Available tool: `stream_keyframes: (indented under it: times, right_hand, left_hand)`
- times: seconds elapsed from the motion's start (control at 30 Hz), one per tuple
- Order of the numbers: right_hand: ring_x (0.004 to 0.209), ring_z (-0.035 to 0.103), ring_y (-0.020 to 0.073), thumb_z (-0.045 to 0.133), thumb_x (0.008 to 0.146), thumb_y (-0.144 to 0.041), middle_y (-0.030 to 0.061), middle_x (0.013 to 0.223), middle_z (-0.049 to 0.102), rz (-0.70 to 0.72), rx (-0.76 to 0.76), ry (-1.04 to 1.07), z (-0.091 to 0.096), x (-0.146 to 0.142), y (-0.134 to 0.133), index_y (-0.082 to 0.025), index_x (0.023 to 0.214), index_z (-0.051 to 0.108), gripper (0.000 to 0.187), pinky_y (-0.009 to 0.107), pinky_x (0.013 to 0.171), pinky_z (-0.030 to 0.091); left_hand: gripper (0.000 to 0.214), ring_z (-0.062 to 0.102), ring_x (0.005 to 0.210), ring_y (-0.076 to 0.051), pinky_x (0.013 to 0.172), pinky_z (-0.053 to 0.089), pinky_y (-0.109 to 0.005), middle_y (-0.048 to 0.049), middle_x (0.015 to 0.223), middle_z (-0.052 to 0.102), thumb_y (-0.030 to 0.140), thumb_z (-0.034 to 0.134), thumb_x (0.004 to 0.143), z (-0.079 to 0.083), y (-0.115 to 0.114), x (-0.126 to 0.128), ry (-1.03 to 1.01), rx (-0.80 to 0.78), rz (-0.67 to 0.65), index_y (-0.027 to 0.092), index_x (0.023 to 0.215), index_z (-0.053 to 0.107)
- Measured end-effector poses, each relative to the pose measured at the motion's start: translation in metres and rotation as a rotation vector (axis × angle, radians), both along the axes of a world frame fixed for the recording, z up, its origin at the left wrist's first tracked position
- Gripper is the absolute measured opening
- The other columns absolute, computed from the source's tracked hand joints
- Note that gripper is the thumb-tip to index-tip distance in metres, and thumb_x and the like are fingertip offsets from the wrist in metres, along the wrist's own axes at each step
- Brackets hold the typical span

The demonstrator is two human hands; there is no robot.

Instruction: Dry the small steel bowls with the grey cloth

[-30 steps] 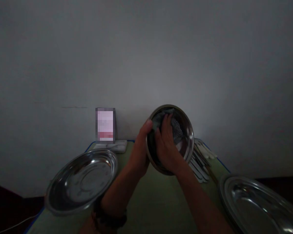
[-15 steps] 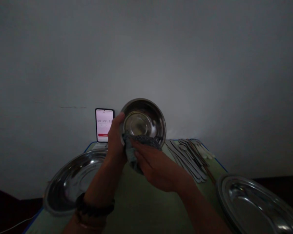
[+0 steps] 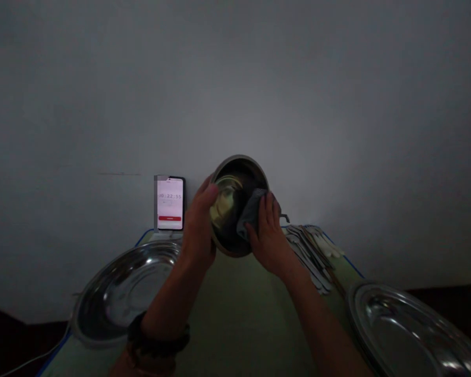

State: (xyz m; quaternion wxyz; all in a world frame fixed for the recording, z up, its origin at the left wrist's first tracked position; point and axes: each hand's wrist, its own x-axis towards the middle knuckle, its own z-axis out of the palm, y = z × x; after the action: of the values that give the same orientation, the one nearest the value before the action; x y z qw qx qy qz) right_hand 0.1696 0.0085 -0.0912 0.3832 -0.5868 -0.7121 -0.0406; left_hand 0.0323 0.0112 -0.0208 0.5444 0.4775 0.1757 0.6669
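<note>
A round steel bowl [image 3: 231, 248] is held up above the table, tilted so its inside faces me. My left hand [image 3: 199, 225] grips its left side, with the thumb over the rim. My right hand [image 3: 267, 233] presses a grey cloth [image 3: 250, 213] against the right part of the bowl, near the rim. The fingers of that hand lie close together over the cloth. A short dark piece sticks out past the bowl on the right; what it belongs to is hidden.
At the left stands a large steel basin [image 3: 90, 314], and an oval steel tray [image 3: 400, 335] lies at the right. Several pieces of cutlery [image 3: 314, 262] are spread at the back right of the green table [image 3: 247, 324]. A phone [image 3: 170, 204] showing a timer leans on the wall.
The bowl has shifted a little to the right and turned. My right hand has moved the cloth from the bowl's lower left edge up to its right side.
</note>
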Motion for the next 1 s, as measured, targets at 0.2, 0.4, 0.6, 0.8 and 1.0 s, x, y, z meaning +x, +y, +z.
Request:
stream_keyframes:
  times: [0.2,0.4,0.6,0.8,1.0]
  right_hand:
    - [0.15,0.003,0.0295,0.045,0.092,-0.031,0.0262,0.16,0.0,-0.015,0.194,0.261,-0.007,0.017,0.018,-0.005,0.151,-0.01,0.085,0.055,0.117,0.021]
    - [0.12,0.057,0.0323,0.051,0.089,-0.036,0.0207,0.131,0.059,-0.281,0.299,0.405,0.012,0.04,0.012,-0.012,0.139,0.042,0.056,0.051,0.099,0.045]
    - [0.111,0.063,0.0306,0.057,0.087,-0.04,0.0133,0.122,0.067,-0.181,0.289,0.201,0.036,0.047,-0.006,-0.021,0.125,0.056,0.042,0.048,0.093,0.049]
    - [0.126,0.055,0.0258,0.058,0.09,-0.035,0.0054,0.119,0.07,0.05,0.342,-0.09,0.052,0.027,-0.02,-0.025,0.111,0.064,0.024,0.042,0.095,0.047]
    - [0.114,0.064,0.0249,0.06,0.088,-0.039,0.0044,0.117,0.071,-0.026,0.324,0.025,0.045,0.03,-0.018,-0.028,0.114,0.064,0.028,0.039,0.091,0.05]
  left_hand:
    - [0.043,0.06,0.118,-0.03,0.095,0.05,-0.041,-0.0042,0.116,0.071,0.043,0.059,0.085,-0.006,-0.002,0.005,0.07,-0.009,-0.121,0.024,0.123,0.062]
    - [0.044,0.069,0.1,-0.031,0.084,0.056,-0.042,-0.0071,0.094,0.077,0.05,0.058,0.083,-0.015,-0.002,0.012,0.131,-0.139,-0.326,0.021,0.114,0.069]
    - [0.035,0.072,0.085,-0.031,0.067,0.058,-0.037,-0.0083,0.079,0.077,0.048,0.062,0.079,-0.015,-0.001,0.004,0.29,-0.303,-0.441,0.017,0.088,0.075]
    - [0.03,0.069,0.093,-0.031,0.078,0.057,-0.042,-0.007,0.083,0.075,0.046,0.065,0.078,-0.017,-0.001,0.002,0.379,-0.188,-0.449,0.02,0.092,0.074]
    - [0.03,0.07,0.08,-0.032,0.078,0.055,-0.045,-0.0095,0.076,0.075,0.046,0.068,0.075,-0.011,-0.001,-0.007,0.42,-0.152,-0.442,0.017,0.077,0.075]
